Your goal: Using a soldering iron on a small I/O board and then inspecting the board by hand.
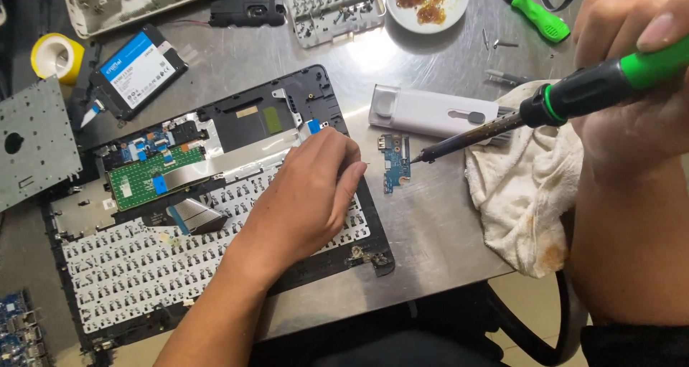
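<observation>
Head view, looking down on a scratched grey metal tabletop [423, 223]. Left hand [308, 195] resting palm-down, fingers loosely curled, on the opened black laptop palmrest with white keyboard backing [143, 266]; grasping nothing that can be made out, fingertips close to a small blue rectangular circuit board with a port [395, 161] lying flat on the bare metal just past the palmrest's edge. Right hand [635, 87] closed firmly around a soldering iron with black-and-green handle [567, 98], held at a slant, dark tip at the right edge of the small blue board; actual contact impossible to confirm. Just behind the board, a white oblong plastic case [430, 112]. Beneath the iron and right forearm, a stained off-white cloth [524, 195], draped over the table's edge. Inside the palmrest, a green rectangular touchpad board [154, 177] and a silver metal strip [237, 162]. Further back: a black-and-blue flat solid-state drive [140, 69], a yellow roll of tape [56, 55], a black speaker module [247, 10], a clear plastic screwdriver-bit tray [334, 8], a white round dish with brown residue [427, 1], a green-handled screwdriver [535, 12]. At far left, a grey perforated metal plate [36, 141].
</observation>
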